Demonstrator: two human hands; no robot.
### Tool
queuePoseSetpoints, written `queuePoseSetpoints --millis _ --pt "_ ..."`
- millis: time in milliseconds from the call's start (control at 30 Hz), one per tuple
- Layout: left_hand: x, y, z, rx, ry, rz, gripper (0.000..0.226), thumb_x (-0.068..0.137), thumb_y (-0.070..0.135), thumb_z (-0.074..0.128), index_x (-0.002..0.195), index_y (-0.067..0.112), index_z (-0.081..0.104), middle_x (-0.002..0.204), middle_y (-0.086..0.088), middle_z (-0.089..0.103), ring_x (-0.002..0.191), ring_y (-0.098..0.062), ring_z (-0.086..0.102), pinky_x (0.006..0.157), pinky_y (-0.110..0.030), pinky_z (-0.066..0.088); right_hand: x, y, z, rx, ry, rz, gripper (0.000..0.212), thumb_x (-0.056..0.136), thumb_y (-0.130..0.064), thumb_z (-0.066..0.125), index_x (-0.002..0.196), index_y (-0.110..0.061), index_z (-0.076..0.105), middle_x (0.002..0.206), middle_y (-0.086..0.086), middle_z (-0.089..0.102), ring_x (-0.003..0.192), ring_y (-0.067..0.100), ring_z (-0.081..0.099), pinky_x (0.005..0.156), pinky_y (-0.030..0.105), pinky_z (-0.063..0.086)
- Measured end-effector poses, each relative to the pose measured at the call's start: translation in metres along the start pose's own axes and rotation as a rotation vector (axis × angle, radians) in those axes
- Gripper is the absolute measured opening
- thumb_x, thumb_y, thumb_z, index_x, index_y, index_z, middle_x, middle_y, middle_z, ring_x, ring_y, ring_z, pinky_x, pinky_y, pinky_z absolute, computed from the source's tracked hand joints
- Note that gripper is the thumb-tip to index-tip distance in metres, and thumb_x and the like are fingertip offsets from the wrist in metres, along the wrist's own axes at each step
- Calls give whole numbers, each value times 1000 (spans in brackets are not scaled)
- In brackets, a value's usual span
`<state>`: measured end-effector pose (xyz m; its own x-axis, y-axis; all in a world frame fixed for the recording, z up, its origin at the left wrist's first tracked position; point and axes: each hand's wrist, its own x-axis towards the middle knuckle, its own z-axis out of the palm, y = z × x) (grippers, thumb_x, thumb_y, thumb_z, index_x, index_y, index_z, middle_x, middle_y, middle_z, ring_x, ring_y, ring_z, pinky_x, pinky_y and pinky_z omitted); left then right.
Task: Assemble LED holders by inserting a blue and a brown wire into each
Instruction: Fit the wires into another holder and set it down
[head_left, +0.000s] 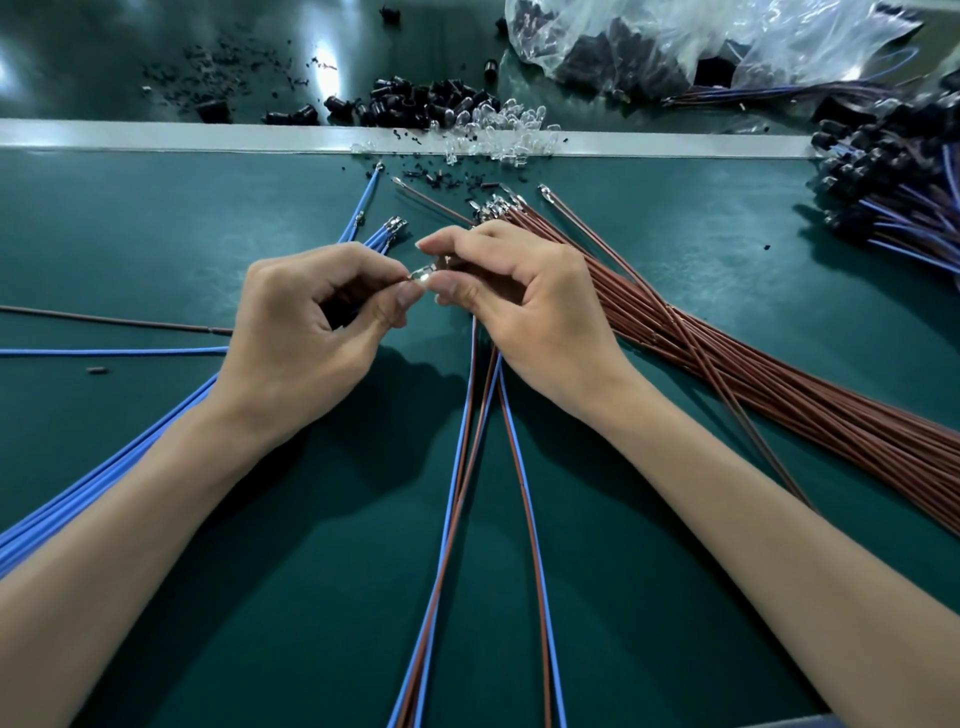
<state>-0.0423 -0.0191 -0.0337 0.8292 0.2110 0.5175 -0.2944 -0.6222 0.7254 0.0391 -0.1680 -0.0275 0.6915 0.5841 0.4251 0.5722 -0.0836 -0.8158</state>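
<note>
Over the middle of the green mat (260, 597), our two hands meet fingertip to fingertip. Our left hand (306, 322) has thumb and forefinger closed tight on one end of a small clear LED (422, 274), with the other fingers curled in toward the palm. Our right hand (524, 306) pinches the same part from the other side, thumb below and forefinger arched over it. Whether a black holder sits under those fingers we cannot tell.

From under our right palm, paired blue and brown wires (462, 519) run down the mat toward us and fan apart as they near the lower edge.

A loose bundle of blue wires (104, 467) passes beneath our left wrist, its crimped ends (392, 226) lying just beyond the left knuckles. A thick bundle of brown wires (779, 374) lies aslant to the right, its metal terminals (493, 208) just past our right fingertips. One blue wire (104, 352) and one brown wire (104, 319) lie singly off to the left.

Beyond a pale strip (156, 135) across the bench sit a heap of black holders (426, 101) and, beside it, a scatter of spare clear LEDs (504, 130). A crumpled plastic bag (675, 36) with dark parts inside lies farther back. At the right edge there is a pile of wired holders (893, 171).
</note>
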Motion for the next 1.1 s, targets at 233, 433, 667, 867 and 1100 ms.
queuePoseSetpoints --millis 233,433,667,867,1100 --pt "0 0 -1 -17 -16 8 9 86 22 65 81 15 63 68 24 63 56 5 55 59 -10 42 0 3 0 30 -60 -21 19 87 2 63 105 2 69 84 4 60 66 6 62 73 23 54" --pt "-1 4 0 40 -3 56 8 85 14 67 80 8 67 66 0 63 59 -12 57 56 -16 45 0 4 -1 -10 -80 -62 15 87 5 62 99 1 70 77 4 60 60 5 59 65 19 50" --pt "-2 2 0 76 19 62 13 85 16 67 79 4 67 65 2 63 58 -10 57 56 -13 44 -1 2 0 -128 -85 -162 13 87 7 61 95 3 70 75 4 59 59 12 58 63 22 50" --pt "-1 1 -3 -5 70 -12 6 86 23 65 81 20 63 74 20 66 58 -5 59 57 -20 49 -2 -1 4 -16 -20 -93 24 84 -1 68 108 3 69 91 11 61 81 14 58 76 17 45" --pt "0 4 -1 -28 49 -10 13 85 23 67 78 32 60 73 18 66 56 -4 58 56 -22 49 0 1 3 24 95 -67 25 80 -4 72 105 -1 71 87 5 63 79 3 57 75 13 43"
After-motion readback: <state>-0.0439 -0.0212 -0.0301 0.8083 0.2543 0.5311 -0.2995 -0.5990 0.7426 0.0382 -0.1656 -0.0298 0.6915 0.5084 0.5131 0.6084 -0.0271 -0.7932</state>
